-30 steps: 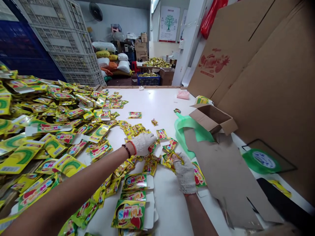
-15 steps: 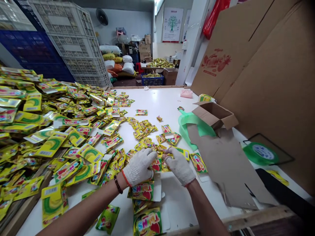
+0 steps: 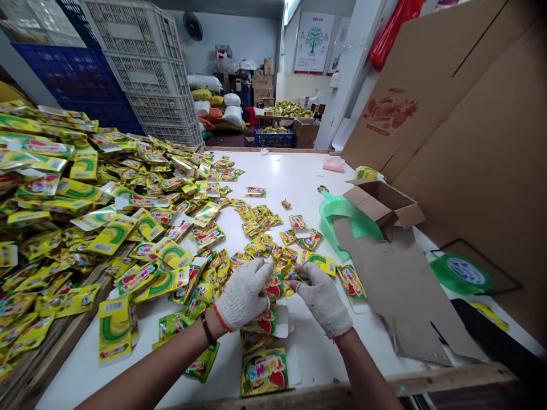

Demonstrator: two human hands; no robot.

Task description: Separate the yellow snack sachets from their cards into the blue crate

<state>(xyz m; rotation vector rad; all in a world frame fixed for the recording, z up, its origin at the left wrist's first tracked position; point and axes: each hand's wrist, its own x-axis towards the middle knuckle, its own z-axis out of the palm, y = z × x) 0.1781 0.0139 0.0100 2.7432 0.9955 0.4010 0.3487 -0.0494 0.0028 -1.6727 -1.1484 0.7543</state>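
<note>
Gloved left hand (image 3: 243, 293) is closed around a small carton (image 3: 274, 283), which is gripped from its left side, apparently so that it is steadied while its right side is left within reach. Opposite it, the right hand (image 3: 322, 299) is held with thumb and fingers bent inward; whether anything is pinched there cannot be told. Beneath both wrists' inner side, filled cartons (image 3: 265, 370) are lined up towards the near edge of the worktop (image 3: 290, 171), probably so that they are set apart from the heap (image 3: 128, 171) piled on the left. Loose sachets (image 3: 258, 219) are scattered just beyond the hands, seemingly placed for short reaches. On the right, space is taken up by a cardboard sheet (image 3: 376, 279), a green bag (image 3: 333, 222) and an open box (image 3: 384, 199), by which rightward movement could be hindered. Farther left, stacked crates (image 3: 149, 74) are seen.
</note>
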